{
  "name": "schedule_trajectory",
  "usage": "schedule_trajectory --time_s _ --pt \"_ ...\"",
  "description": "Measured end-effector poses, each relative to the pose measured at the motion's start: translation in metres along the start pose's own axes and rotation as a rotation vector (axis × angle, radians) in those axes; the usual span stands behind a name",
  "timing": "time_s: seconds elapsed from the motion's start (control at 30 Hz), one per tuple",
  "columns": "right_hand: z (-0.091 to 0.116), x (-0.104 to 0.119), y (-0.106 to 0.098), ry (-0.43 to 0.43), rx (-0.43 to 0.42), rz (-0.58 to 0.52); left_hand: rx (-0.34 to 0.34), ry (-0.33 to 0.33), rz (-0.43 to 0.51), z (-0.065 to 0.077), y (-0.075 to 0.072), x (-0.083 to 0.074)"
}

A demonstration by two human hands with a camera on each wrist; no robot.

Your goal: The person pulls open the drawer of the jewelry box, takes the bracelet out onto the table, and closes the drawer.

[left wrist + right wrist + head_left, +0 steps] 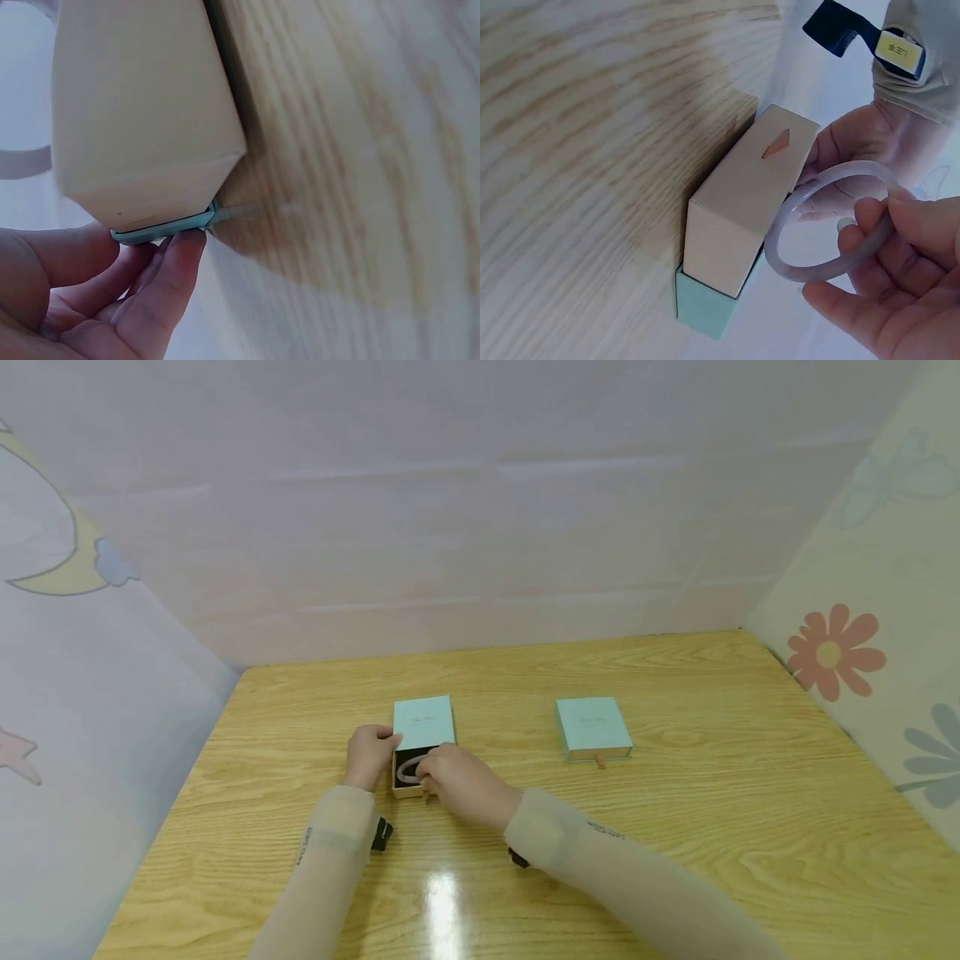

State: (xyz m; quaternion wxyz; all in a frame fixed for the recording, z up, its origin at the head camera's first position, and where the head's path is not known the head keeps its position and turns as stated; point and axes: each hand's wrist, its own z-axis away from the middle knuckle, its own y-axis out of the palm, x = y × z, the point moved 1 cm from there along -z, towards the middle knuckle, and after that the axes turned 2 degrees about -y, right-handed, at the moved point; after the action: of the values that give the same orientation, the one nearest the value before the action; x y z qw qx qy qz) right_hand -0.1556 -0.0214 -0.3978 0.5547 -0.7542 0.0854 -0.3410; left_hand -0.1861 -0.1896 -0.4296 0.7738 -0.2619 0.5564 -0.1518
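Observation:
A pale blue box sleeve point(423, 720) lies on the table with its cream drawer point(407, 792) pulled out toward me, showing a dark lining. My left hand point(367, 756) grips the sleeve at its left side. In the left wrist view, thumb and fingertips meet the sleeve's blue edge point(161, 228) beside the drawer wall point(142, 90). My right hand point(465, 785) pinches a pale, translucent lilac bangle point(810, 274) between thumb and fingers. The bangle is tilted at the drawer's open top; whether it touches the lining cannot be seen. An orange-brown tab point(778, 144) marks the drawer's front.
A second pale blue box point(592, 724), its drawer pushed in and a small tab at its front, lies to the right on the wooden table point(712, 810). A pale backdrop point(480, 543) stands behind the table, with printed sheets on both sides.

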Motion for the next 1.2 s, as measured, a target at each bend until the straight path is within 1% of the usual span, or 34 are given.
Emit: schedule_trajectory --time_s 0.17,0.33,0.6,0.8,1.0,1.13,1.2 --pt "0.006 -0.002 -0.007 0.028 -0.058 -0.082 0.004 0.001 0.000 -0.001 0.000 0.000" --pt "0.011 -0.006 -0.015 0.055 -0.133 -0.123 -0.003 -0.009 -0.001 -0.003 0.000 0.001" --pt "0.018 -0.012 -0.023 0.052 -0.207 -0.149 -0.011 0.001 -0.010 -0.004 -0.001 0.003" --pt "0.022 -0.021 -0.022 0.067 -0.285 -0.134 0.002 -0.011 0.007 -0.003 -0.001 0.002" --pt "0.025 -0.027 -0.023 0.137 -0.327 -0.123 0.010 -0.024 0.024 -0.004 -0.001 0.002" --pt "0.027 -0.033 -0.024 0.198 -0.357 -0.151 0.016 -0.028 0.030 -0.004 0.000 0.002" --pt "0.028 -0.037 -0.024 0.229 -0.383 -0.187 0.018 -0.027 0.027 -0.004 0.000 0.001"
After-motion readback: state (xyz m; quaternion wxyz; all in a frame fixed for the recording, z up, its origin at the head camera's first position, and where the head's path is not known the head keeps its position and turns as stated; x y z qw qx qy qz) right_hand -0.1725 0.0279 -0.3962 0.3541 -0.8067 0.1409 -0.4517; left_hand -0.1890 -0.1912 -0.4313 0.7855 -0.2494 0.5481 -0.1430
